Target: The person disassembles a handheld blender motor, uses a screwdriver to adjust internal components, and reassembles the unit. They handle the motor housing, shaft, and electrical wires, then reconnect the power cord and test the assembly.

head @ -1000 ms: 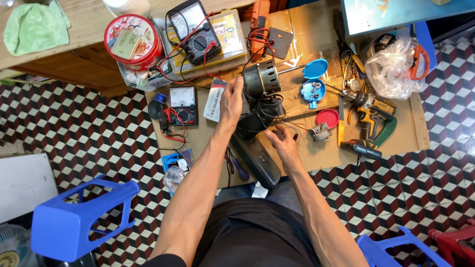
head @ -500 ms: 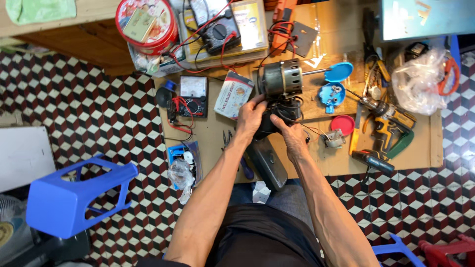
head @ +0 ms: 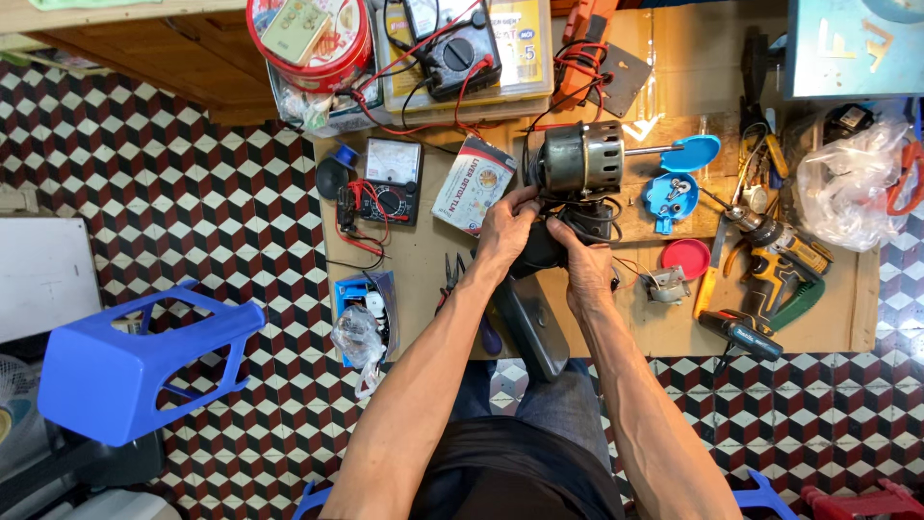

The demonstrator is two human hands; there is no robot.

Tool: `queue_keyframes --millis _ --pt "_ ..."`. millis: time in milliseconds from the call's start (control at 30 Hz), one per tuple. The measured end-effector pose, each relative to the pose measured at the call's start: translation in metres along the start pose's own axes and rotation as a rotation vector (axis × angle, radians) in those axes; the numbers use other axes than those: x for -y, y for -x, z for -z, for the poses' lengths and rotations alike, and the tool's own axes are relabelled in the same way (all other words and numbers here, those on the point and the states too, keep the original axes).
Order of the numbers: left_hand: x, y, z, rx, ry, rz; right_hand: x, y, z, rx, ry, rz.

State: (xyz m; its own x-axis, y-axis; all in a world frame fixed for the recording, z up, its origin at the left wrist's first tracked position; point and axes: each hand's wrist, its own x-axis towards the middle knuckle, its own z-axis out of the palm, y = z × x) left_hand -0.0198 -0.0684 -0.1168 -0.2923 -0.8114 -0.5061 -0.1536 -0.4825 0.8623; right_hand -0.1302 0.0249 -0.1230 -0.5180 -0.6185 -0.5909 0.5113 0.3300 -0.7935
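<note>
- The left hand point(head: 502, 229) and the right hand point(head: 583, 258) meet at the middle of the low wooden table point(head: 423, 260), fingers curled round a dark rounded housing point(head: 539, 248) and the black wires point(head: 589, 214) leading from it — both grips closed, though how tightly I cannot tell.
- At 12 o'clock from the hands, touching the wires, lies the grey cylindrical electric motor point(head: 576, 160), its shaft pointing to 3 o'clock.
- Risk, as I judge it: a tug on the wires could drag the motor off its spot or strain the leads; the motor looks free to roll.
- The small loose parts in the blue plastic cap point(head: 668, 196) at 2 o'clock could scatter if the motor shifts into it.
- Counted: two multimeters — a black one point(head: 454, 48) at 11 o'clock, a grey analogue one point(head: 389, 179) at 9 o'clock; one yellow-and-green cordless drill point(head: 782, 266) at 3 o'clock; one red round lid point(head: 685, 258); one red biscuit tin point(head: 310, 37).
</note>
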Motion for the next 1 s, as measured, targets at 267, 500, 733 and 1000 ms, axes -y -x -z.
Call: queue_keyframes --millis 267,500,733,1000 --pt "0.008 -0.001 0.010 -0.055 -0.177 -0.176 -0.003 0.008 0.006 0.062 0.081 0.017" --pt "-0.053 -0.027 0.035 0.220 -0.467 -0.734 -0.010 0.033 0.006 0.119 0.077 0.149" --pt "-0.091 -0.056 0.019 0.430 -0.597 -0.389 -0.007 0.010 -0.013 -0.018 0.119 0.203" --pt "-0.110 -0.010 0.020 0.349 -0.497 -0.558 0.023 0.043 -0.006 -0.011 0.184 0.219"
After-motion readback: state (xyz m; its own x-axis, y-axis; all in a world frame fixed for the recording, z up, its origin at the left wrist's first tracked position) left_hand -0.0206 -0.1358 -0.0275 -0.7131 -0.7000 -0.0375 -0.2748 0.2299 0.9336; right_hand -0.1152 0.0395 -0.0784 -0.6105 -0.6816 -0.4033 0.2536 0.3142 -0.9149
